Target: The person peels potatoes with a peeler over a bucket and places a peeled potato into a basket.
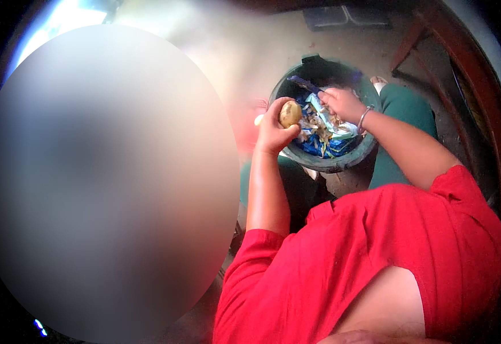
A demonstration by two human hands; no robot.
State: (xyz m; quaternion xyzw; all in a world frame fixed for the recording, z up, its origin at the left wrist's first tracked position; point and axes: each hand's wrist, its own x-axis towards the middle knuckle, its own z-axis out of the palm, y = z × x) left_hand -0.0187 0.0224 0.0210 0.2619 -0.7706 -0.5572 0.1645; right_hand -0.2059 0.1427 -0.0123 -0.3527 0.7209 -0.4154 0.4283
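Note:
My left hand (pixel 274 127) is closed around a potato (pixel 290 114), yellowish with brown patches, over the left side of a dark green bucket (pixel 333 166). My right hand (pixel 342 104), with a bangle (pixel 365 119) on its wrist, is above the bucket's right side. Its fingers are closed on a dark, narrow tool, seemingly a knife (pixel 303 83), pointing up and left, apart from the potato. Inside the bucket lie pale peelings (pixel 318 125), blue wrapping (pixel 319 147) and a light green strip (pixel 319 108).
The bucket stands on the floor between my knees, in green trousers (pixel 405 117). Wooden furniture (pixel 468 51) runs along the right edge. A dark flat object (pixel 345 18) lies at the back. Something red (pixel 247 123) shows beside the large blurred area at left.

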